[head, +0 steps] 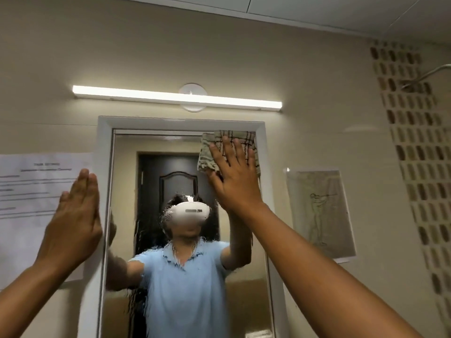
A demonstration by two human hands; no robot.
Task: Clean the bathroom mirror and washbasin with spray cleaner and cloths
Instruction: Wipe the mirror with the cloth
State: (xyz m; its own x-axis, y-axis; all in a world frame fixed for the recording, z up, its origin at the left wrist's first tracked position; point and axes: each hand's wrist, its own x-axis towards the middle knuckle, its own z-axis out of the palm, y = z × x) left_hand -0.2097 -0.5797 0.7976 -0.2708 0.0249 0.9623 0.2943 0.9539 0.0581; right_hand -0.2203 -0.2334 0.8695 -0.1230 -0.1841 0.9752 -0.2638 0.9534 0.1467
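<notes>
at top right corner of mirror (185, 240): my right hand (234, 176) flat, fingers straight, pressing cloth (229, 147) on glass. left hand (75, 215) open, empty, beside mirror's left frame. wet streaks lower down; most wiping left. washbasin unseen.

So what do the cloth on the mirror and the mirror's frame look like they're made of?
Cloth: looks like woven cotton, matte beige with dark check lines, soft folds under the right hand. Mirror frame: smooth white moulding with a slight sheen, painted wood or plastic; can't tell which.
</notes>
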